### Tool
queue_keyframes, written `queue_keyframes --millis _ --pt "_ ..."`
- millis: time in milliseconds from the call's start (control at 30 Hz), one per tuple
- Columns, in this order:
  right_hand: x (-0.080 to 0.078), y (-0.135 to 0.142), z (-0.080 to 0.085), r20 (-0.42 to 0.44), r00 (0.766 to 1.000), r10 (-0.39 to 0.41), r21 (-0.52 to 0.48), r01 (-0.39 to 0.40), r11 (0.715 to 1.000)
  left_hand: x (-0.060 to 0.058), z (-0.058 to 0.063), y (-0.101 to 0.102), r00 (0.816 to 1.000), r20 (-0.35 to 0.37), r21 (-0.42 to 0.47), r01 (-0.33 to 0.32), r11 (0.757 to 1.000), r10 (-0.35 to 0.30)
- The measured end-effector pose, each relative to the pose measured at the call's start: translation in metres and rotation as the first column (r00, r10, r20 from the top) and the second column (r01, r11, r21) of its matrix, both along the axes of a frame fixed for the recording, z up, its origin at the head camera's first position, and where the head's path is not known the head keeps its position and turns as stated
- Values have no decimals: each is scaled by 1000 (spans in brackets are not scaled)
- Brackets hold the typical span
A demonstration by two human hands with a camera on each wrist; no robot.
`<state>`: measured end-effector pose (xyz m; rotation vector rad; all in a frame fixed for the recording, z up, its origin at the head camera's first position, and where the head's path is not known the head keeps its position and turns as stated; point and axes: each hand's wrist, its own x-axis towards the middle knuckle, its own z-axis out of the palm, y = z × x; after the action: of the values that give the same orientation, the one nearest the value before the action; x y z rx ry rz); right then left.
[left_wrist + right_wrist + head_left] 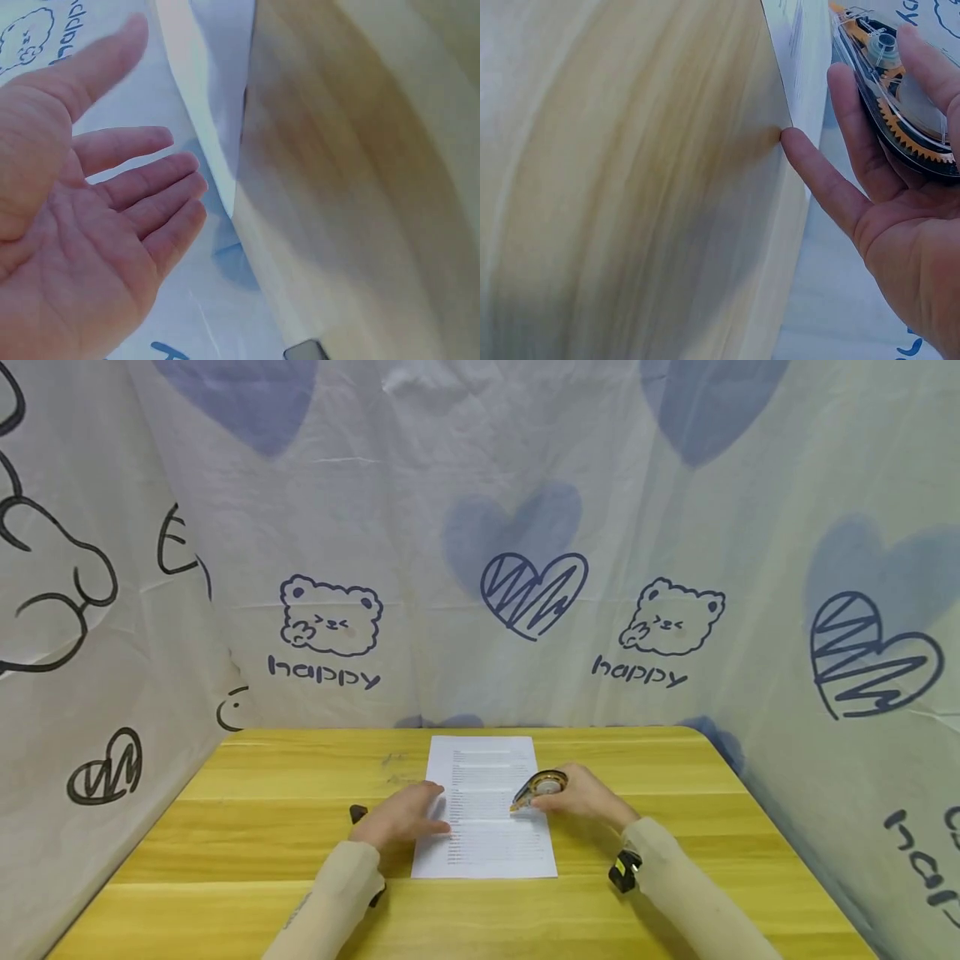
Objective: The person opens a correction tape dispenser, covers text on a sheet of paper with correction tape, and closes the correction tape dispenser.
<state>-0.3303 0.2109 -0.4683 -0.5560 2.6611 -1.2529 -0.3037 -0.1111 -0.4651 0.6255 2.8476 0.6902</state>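
A printed sheet of paper (487, 852) lies on the wooden table, with lines of small text on it. My right hand (588, 793) holds a correction tape dispenser (550, 785) over the sheet's right side, its orange tip pointing down and left at the text. Through the clear case in the right wrist view, orange gears show inside the dispenser (907, 124); the little finger of my right hand (907, 225) reaches to the paper's edge. At the sheet's left edge is my left hand (405, 814), its fingers extended. Nothing is in its palm in the left wrist view.
The yellow wood-grain table (262, 827) spreads around the sheet. A pale curtain (420, 527) printed with hearts and bears hangs behind it and at both sides. Black straps with small devices sit on both wrists, one of them the right wrist camera (624, 871).
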Motion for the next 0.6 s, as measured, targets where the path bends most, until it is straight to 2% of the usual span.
queue_keyframes --millis 200,333,433,600 --pt "0 0 -1 9 1000 7 -23 -7 1000 -1 4 -10 997 -44 -1 -62 998 61" --pt "0 -1 -4 50 998 41 -83 -36 996 -2 6 -17 994 -71 4 -87 996 87" --pt "1 -2 -6 69 996 47 -126 -38 991 -3 8 -23 992 -72 11 -99 995 100" --pt "2 -6 -7 54 998 25 -129 -18 991 -4 10 -34 991 -69 4 -113 994 113"
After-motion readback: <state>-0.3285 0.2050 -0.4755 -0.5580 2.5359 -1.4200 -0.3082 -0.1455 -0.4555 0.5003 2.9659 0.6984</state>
